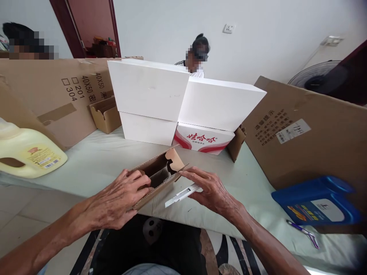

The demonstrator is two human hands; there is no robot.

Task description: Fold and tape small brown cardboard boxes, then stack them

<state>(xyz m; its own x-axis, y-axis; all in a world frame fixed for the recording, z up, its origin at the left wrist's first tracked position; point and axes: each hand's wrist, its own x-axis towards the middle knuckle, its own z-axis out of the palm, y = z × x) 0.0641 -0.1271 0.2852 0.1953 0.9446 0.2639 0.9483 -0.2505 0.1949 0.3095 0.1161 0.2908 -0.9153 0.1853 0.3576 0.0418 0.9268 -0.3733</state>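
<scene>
A small open cardboard box is tilted at the near edge of the cloth-covered table. My left hand grips its left end, with fingers curled over the wall into the opening. A notched flap stands up at the box's right end. My right hand is closed around a utility knife, its blade pointing left beside the box wall. The fingertips of that hand also touch the box's right corner. The bottom of the box is partly in shadow.
White cartons are stacked behind the box. Large brown cardboard panels stand left and right. A yellow jug, a blue bottle and a purple razor-like tool lie on the table. Two people are beyond.
</scene>
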